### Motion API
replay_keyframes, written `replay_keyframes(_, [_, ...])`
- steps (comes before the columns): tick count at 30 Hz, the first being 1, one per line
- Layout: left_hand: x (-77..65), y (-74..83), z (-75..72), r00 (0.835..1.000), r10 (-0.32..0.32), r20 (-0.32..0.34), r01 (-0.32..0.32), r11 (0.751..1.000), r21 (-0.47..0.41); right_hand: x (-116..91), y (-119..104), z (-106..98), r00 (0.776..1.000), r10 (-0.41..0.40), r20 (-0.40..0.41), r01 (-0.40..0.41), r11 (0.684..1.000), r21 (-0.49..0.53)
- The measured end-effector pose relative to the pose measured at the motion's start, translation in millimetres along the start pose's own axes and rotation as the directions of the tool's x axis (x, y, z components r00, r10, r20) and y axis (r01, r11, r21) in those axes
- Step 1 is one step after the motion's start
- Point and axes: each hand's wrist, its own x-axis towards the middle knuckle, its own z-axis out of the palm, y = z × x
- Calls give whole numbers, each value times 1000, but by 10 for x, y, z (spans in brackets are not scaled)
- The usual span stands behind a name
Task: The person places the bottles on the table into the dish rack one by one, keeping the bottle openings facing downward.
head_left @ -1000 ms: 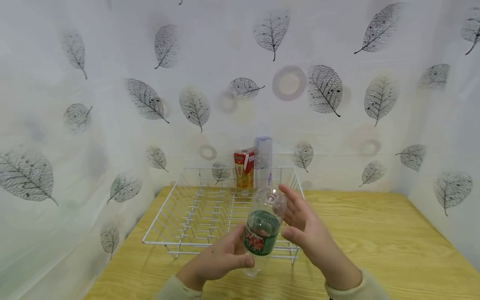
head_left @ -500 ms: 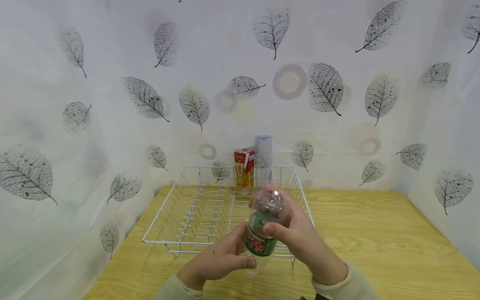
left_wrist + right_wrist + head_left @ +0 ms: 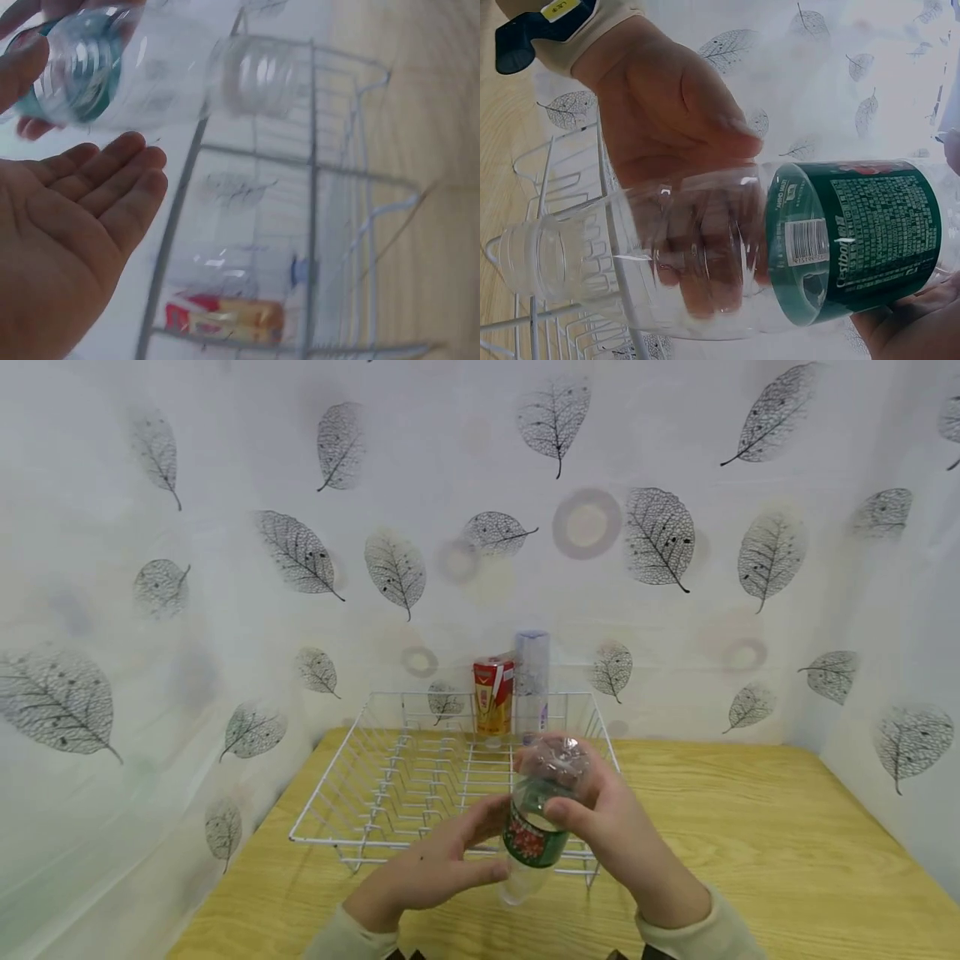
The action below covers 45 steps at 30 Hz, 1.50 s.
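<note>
A clear plastic bottle (image 3: 534,842) with a green label is held tilted with its base up and its uncapped neck down, in front of a white wire rack (image 3: 420,843). My right hand (image 3: 617,831) grips it near the base, thumb across the label's upper part. My left hand (image 3: 442,864) is beside the bottle's lower half with its fingers extended. In the left wrist view the left palm (image 3: 67,225) faces up, fingers straight and apart from the bottle (image 3: 165,67). The right wrist view shows the left fingers through the clear plastic.
At the rack's back stand a red and yellow drink container (image 3: 492,697) and a tall clear bottle (image 3: 532,681). Rows of wire dividers run across the rack's floor. Under it lies a wood-grain table (image 3: 735,827). A leaf-patterned sheet (image 3: 450,468) encloses the back and sides.
My right hand has come in from the right and taken hold of the bottle's base end. The left hand's fingers have loosened from the bottle, which has shifted slightly right.
</note>
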Motion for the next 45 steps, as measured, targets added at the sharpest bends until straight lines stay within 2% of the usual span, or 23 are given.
replay_keyframes(2, [-30, 24, -98, 998, -33, -56, 36, 998, 54, -18, -12, -30, 1000, 15, -9, -15, 1000, -2])
replay_keyframes(3, [-48, 28, -160, 996, -27, -86, 35, 996, 87, -29, -18, -44, 1000, 25, -14, -25, 1000, -3])
replay_keyframes(5, [-99, 41, -297, 985, -53, -165, 79, 984, 157, -44, -26, -72, 999, 46, -21, -46, 999, -6])
replay_keyframes(9, [-213, -6, -598, 948, -80, -308, 166, 950, 263, -59, -47, -99, 997, 69, -29, -70, 997, -18])
replay_keyframes(10, [-247, -21, -668, 935, -105, -340, 204, 941, 269, -60, -53, -102, 997, 74, -31, -74, 997, -21])
replay_keyframes(12, [-316, -66, -804, 916, -116, -383, 234, 932, 276, -66, -67, -102, 996, 82, -35, -83, 996, -18])
replay_keyframes(17, [-500, -142, -1085, 874, -159, -459, 301, 918, 257, -83, -68, -113, 996, 84, -31, -84, 996, -15])
replay_keyframes(23, [-729, -205, -1365, 823, -203, -530, 397, 873, 283, -109, -74, -127, 997, 79, -25, -79, 997, -23])
replay_keyframes(27, [-865, -272, -1497, 787, -268, -556, 474, 839, 267, -120, -77, -145, 997, 78, -26, -79, 996, -33])
replay_keyframes(30, [-925, -330, -1554, 763, -318, -563, 508, 834, 216, -130, -77, -162, 997, 76, -24, -76, 996, -42])
replay_keyframes(33, [-949, -395, -1585, 753, -367, -546, 515, 845, 141, -144, -93, -182, 998, 62, -22, -63, 996, -55])
replay_keyframes(36, [-962, -480, -1600, 755, -395, -523, 511, 855, 92, -152, -109, -206, 999, 44, -21, -46, 997, -64])
replay_keyframes(45, [-973, -697, -1605, 779, -394, -488, 484, 873, 67, -142, -218, -294, 1000, 6, -16, -8, 986, -168])
